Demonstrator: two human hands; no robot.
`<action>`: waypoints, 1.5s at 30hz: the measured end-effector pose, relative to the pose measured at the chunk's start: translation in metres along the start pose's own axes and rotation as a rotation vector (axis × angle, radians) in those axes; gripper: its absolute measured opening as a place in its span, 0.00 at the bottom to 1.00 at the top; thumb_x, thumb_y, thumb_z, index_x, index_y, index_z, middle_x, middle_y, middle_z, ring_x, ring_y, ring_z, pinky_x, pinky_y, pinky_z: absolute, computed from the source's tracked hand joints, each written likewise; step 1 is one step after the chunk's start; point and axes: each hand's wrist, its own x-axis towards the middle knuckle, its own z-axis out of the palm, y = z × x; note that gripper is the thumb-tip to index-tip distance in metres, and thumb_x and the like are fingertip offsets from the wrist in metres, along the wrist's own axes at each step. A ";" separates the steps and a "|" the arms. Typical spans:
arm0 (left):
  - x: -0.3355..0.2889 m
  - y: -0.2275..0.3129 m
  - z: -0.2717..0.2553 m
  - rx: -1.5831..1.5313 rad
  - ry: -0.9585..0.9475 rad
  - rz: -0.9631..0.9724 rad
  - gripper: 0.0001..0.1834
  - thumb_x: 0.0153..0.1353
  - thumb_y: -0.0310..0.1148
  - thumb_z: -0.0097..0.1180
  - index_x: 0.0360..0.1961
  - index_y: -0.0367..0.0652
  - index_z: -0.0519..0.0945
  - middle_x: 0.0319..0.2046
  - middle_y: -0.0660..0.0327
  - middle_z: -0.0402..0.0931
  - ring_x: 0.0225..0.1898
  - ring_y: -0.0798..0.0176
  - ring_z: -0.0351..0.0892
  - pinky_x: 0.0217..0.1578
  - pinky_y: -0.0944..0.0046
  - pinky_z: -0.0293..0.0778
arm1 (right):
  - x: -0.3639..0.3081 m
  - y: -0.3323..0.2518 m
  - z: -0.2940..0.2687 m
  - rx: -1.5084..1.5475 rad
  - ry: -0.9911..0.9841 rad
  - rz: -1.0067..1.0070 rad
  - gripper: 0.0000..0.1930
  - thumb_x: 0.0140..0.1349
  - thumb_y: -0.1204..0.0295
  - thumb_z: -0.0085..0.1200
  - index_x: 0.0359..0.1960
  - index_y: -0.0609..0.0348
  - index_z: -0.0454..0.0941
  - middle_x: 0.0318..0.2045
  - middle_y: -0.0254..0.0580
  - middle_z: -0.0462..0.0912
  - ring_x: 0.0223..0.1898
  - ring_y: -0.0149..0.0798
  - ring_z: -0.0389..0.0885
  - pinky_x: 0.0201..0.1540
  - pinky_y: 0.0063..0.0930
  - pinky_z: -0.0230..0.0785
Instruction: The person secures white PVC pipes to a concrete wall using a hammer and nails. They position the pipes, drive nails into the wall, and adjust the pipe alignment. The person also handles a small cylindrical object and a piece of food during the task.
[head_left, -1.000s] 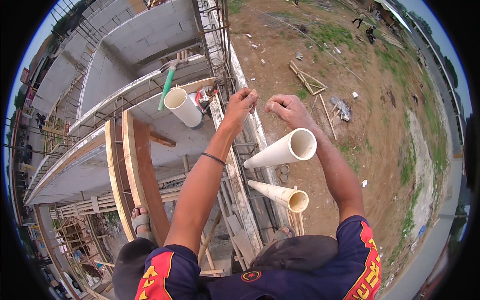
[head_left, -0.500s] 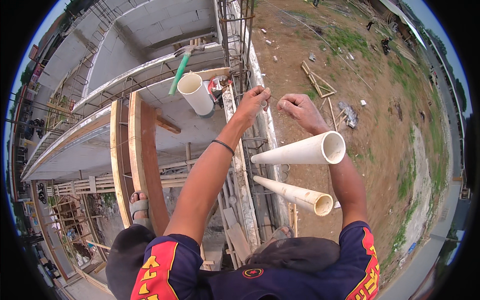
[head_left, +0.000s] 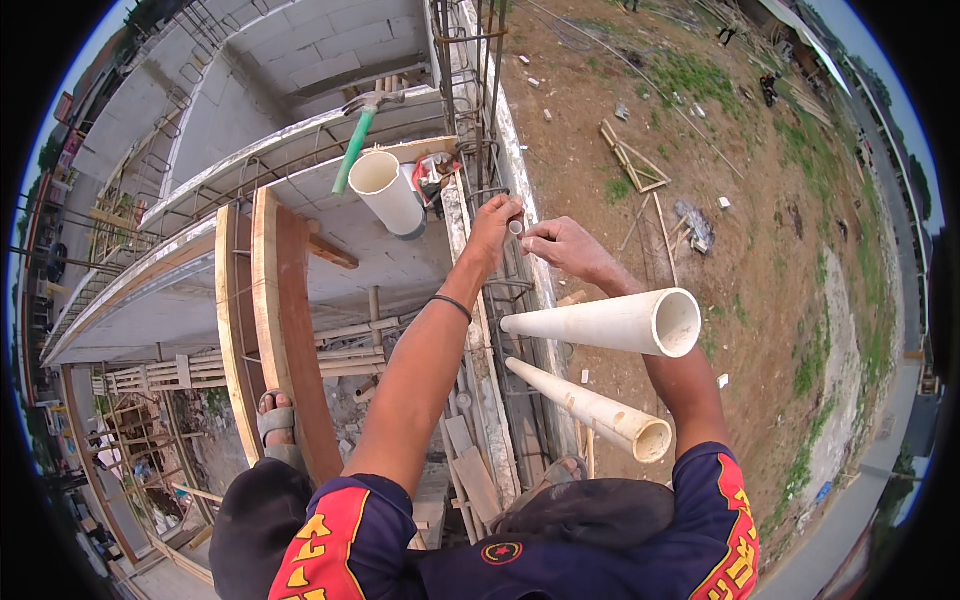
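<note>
Over the wall top, my left hand (head_left: 490, 238) is closed around a narrow white pipe (head_left: 516, 227), whose round open end faces up. My right hand (head_left: 568, 248) is pinched with its fingertips beside that end; anything between them is too small to make out. Below the right hand, a wide white pipe (head_left: 600, 322) sticks up beside the wall and hides part of my right forearm. A thinner off-white pipe (head_left: 595, 405) rises just nearer to me.
A short wide white pipe (head_left: 395, 205) stands left of my hands, near a green-handled claw hammer (head_left: 358, 145) and a red-and-white bag (head_left: 432, 175). Vertical rebar (head_left: 480, 90) rises beyond. My left foot rests on wooden formwork boards (head_left: 268, 330). Bare ground lies far below, right.
My left hand has come slightly nearer and left with the narrow pipe. The right hand has moved left and down, up to the pipe's end. My view has shifted slightly.
</note>
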 end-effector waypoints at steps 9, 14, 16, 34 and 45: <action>0.008 -0.015 -0.025 0.587 -0.190 0.120 0.20 0.68 0.45 0.50 0.27 0.39 0.79 0.25 0.65 0.73 0.29 0.68 0.67 0.35 0.67 0.65 | 0.021 0.054 0.000 -0.047 0.491 0.059 0.16 0.64 0.64 0.46 0.36 0.62 0.82 0.32 0.48 0.84 0.36 0.42 0.81 0.42 0.35 0.70; 0.019 -0.029 -0.061 0.943 -0.343 0.167 0.20 0.66 0.45 0.52 0.31 0.34 0.77 0.25 0.55 0.75 0.29 0.59 0.73 0.35 0.60 0.69 | 0.019 0.066 0.023 -0.046 0.401 0.185 0.16 0.64 0.63 0.47 0.39 0.61 0.83 0.37 0.54 0.83 0.41 0.50 0.81 0.46 0.40 0.70; 0.021 -0.030 -0.070 1.066 -0.394 0.150 0.20 0.66 0.45 0.52 0.34 0.35 0.77 0.26 0.51 0.75 0.30 0.53 0.73 0.36 0.57 0.70 | 0.020 0.066 0.029 -0.049 0.377 0.195 0.16 0.64 0.62 0.48 0.40 0.61 0.82 0.37 0.55 0.83 0.42 0.51 0.82 0.46 0.40 0.70; 0.055 0.005 -0.082 1.827 -1.048 0.133 0.25 0.60 0.58 0.53 0.51 0.56 0.76 0.39 0.58 0.83 0.52 0.51 0.78 0.69 0.37 0.41 | 0.016 0.131 0.097 -0.288 0.472 0.084 0.13 0.62 0.62 0.53 0.40 0.58 0.81 0.33 0.53 0.84 0.38 0.56 0.83 0.43 0.48 0.73; 0.066 -0.017 -0.084 1.953 -0.985 0.107 0.19 0.69 0.51 0.41 0.53 0.59 0.78 0.42 0.61 0.83 0.51 0.57 0.80 0.67 0.38 0.46 | 0.024 0.115 0.089 -0.347 0.482 0.141 0.10 0.60 0.64 0.54 0.34 0.57 0.80 0.32 0.50 0.83 0.37 0.55 0.82 0.40 0.47 0.73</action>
